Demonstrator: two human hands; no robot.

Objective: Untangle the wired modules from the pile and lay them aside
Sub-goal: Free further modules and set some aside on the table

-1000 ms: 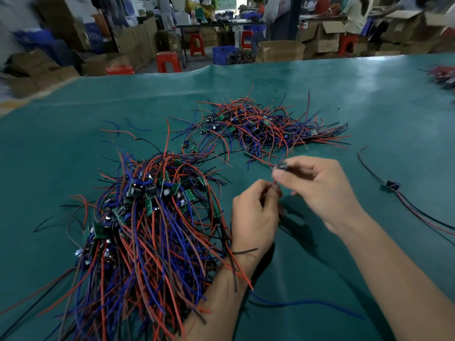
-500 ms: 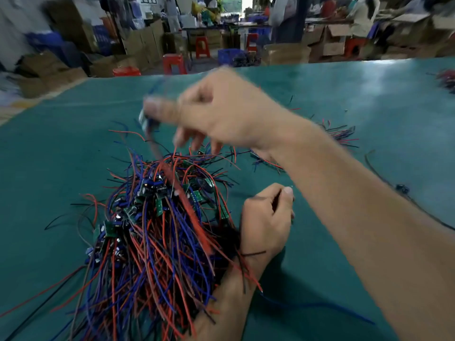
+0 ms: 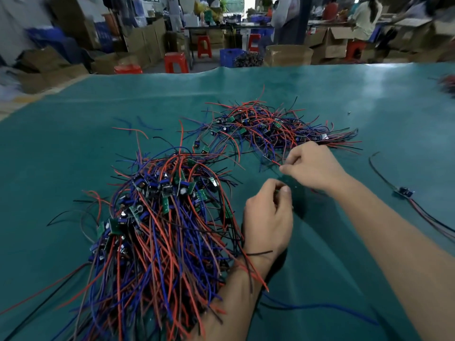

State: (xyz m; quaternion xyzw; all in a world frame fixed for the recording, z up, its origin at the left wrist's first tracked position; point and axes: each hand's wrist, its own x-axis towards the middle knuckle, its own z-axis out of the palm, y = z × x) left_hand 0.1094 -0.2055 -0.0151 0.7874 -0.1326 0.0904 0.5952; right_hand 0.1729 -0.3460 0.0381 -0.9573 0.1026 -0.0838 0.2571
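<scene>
Head view: the right hand [image 3: 314, 168] pinches a red wire [image 3: 275, 163] at the near edge of the upper-centre pile [image 3: 266, 126], its length running up-left; the left hand [image 3: 268, 215], fingers curled (any hold is hidden), sits beside the large pile [image 3: 160, 217] at lower left; two piles, one separated module [image 3: 403, 191] at right on the desk [image 3: 369, 99].

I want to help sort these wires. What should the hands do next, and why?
Probably lift the right hand up and away, gently. It pinches a red wire that runs into the far pile, so a slow pull should slide that module free. The left hand is curled beside the big near pile and could steady the wire.
</scene>
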